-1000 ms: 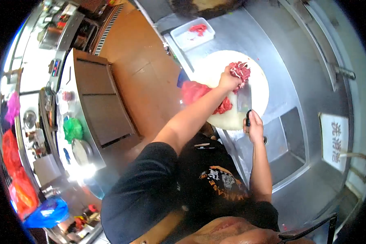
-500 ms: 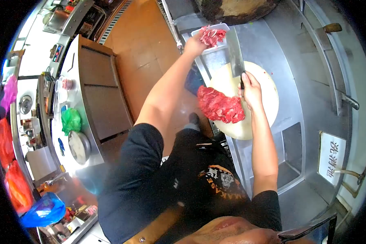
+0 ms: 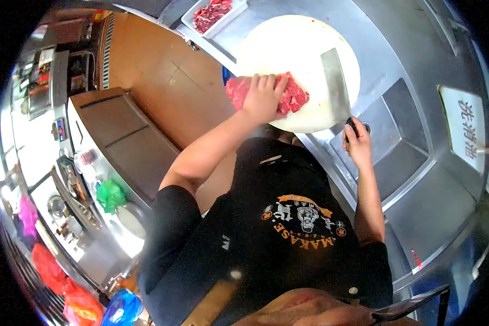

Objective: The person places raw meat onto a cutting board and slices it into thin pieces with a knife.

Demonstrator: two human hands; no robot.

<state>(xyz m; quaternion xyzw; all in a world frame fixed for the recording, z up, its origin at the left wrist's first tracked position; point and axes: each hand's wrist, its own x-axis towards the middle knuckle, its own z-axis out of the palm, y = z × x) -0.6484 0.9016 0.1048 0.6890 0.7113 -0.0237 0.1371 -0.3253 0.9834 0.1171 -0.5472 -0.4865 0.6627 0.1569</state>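
A large piece of raw red meat [image 3: 295, 98] lies at the left side of a round, pale cutting board [image 3: 288, 43], partly overhanging its edge. My left hand [image 3: 263, 100] is over the meat, fingers curled on its top and gripping it. The thumb is mostly hidden. At the board's lower right, my right hand [image 3: 358, 145] is closed round the dark handle of a cleaver [image 3: 337, 84]. Its broad blade points away from me over the board, apart from the meat. Sliced meat [image 3: 212, 15] fills part of a white tray [image 3: 226, 20] beyond the board.
A steel sink basin [image 3: 402, 157] opens right of the board, below a wall sign [image 3: 464, 125]. To the left, past the brown floor [image 3: 157, 65], stands a steel-topped counter cabinet [image 3: 130, 130] with a green plastic bag [image 3: 110, 196] on it.
My left hand has left the sliced meat in the tray and come back onto the large piece. The cleaver has swung right, away from the tray. The view has turned and shifted.
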